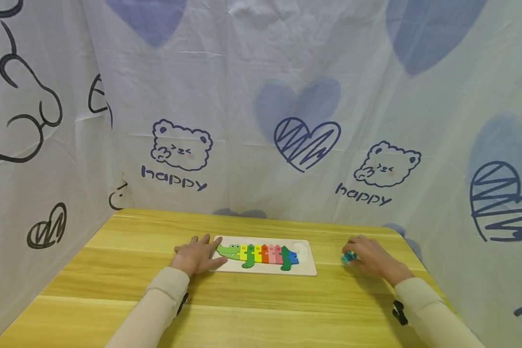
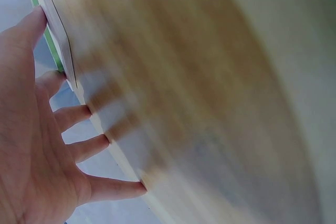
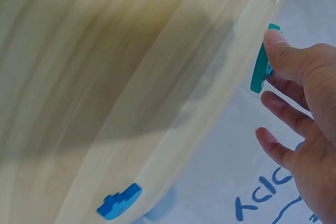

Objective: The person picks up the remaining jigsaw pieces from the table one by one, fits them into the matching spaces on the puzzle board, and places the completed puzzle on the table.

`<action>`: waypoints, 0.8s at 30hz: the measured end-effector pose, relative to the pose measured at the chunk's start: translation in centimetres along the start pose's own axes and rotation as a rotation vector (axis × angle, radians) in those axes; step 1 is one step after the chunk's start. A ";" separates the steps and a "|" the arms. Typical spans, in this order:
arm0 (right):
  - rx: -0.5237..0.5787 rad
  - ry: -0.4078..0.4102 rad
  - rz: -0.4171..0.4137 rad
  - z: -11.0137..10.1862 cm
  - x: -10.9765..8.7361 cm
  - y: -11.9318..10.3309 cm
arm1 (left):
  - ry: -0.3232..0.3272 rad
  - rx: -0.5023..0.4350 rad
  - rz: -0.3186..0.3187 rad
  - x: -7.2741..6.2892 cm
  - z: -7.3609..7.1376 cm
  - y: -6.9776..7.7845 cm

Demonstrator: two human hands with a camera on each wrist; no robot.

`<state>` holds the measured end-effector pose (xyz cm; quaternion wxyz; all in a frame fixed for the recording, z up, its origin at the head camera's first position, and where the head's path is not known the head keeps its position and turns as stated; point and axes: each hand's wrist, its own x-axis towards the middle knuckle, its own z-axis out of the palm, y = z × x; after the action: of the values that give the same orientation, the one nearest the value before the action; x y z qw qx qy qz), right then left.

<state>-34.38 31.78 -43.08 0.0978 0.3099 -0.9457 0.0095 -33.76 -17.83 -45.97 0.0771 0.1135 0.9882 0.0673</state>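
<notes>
We find the puzzle board (image 1: pixel 261 272) flat on the bench (image 1: pixel 243 321), its crocodile pieces (image 1: pixel 258 254) seated in a row and a pale curved recess (image 1: pixel 302 250) bare at the tail end. The left hand (image 1: pixel 195 256) lies at the head end with its fingers spread and straight; thumb and forefinger touch the board, while the remaining fingertips reach the bench. The right hand (image 1: pixel 371 256) pinches a teal piece (image 3: pixel 260 69) between thumb and forefinger, its other fingers bent and apart. The teal piece is to the right of the board, well apart from the recess, and appears raised off the bench. A loose blue piece (image 3: pixel 119 201) lies near the bench edge.

In our judgement, the step in hand is handling the teal piece while steadying the board. To do this well:

1. We press the board lightly with the left hand, clear of the recess.
2. We grip the teal piece by its rim, so that its notched edge can be read.
3. We turn the piece to match the recess outline before lowering it.
4. We set it down level; if it binds, we lift and realign rather than force it.
</notes>
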 end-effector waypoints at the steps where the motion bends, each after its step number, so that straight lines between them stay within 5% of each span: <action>1: -0.005 -0.001 -0.003 0.0 0.2 -0.1 | 0.000 0.001 0.001 0.0 0.0 0.0; 24: 0.012 -0.042 -0.035 0.4 3.8 -2.8 | 0.008 0.014 0.007 0.2 0.3 -0.2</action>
<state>-35.77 27.29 -42.90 0.0761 0.3272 -0.9419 0.0069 -33.97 -17.93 -46.28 0.0722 0.1174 0.9886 0.0611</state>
